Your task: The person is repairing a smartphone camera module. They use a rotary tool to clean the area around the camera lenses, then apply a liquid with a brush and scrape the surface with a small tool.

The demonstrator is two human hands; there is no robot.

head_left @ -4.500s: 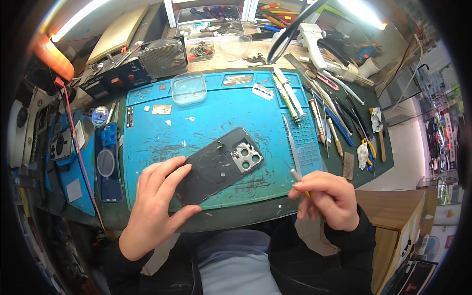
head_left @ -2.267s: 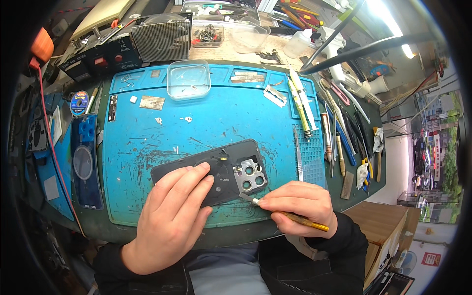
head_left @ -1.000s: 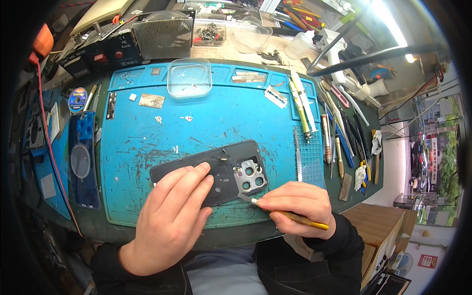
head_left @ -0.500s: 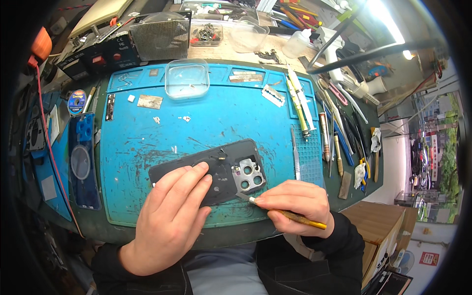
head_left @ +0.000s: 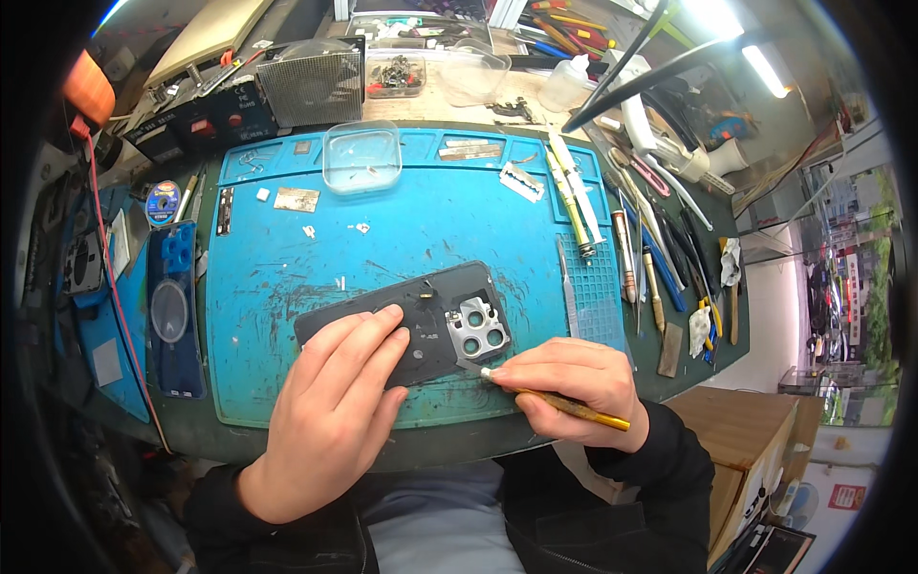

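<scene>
A black phone back panel (head_left: 430,330) lies slantwise on the blue work mat (head_left: 287,258). At its right end sits a silver metal camera frame (head_left: 477,327) with three round lens openings. My left hand (head_left: 335,407) rests on the panel's left part, fingers stretched out and side by side. In my right hand (head_left: 579,387) is a craft knife (head_left: 574,409) with a brass-coloured handle, held like a pen. Its thin blade reaches the panel's near edge, just below the camera frame. Whether the blade touches the panel I cannot tell.
A clear plastic box (head_left: 362,158) stands at the mat's far side, near metal scraper blades (head_left: 296,199). Yellow-green tubes (head_left: 572,191) and several hand tools (head_left: 660,249) lie to the right. On the left are a blue phone back (head_left: 176,325) and a solder spool (head_left: 163,203).
The whole view has shifted slightly. Both hands keep their places on and beside the panel, and the knife blade stays at its near edge below the camera frame.
</scene>
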